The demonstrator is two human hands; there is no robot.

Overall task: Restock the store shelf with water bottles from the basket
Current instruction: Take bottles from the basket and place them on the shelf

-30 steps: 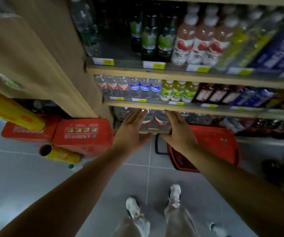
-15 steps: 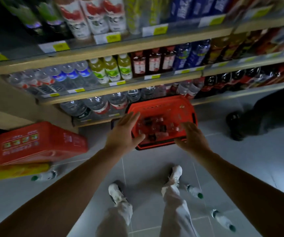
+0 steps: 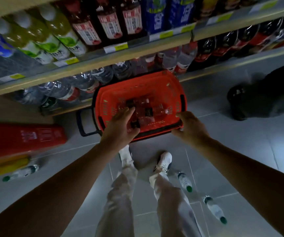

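The basket [image 3: 165, 86] is red-orange with black handles. Clear water bottles [image 3: 144, 111] inside carry dark labels. Floor bottles [image 3: 184, 181] have green caps. The floor [image 3: 240, 142] is pale grey tile; the shoes [image 3: 163, 161] are white.
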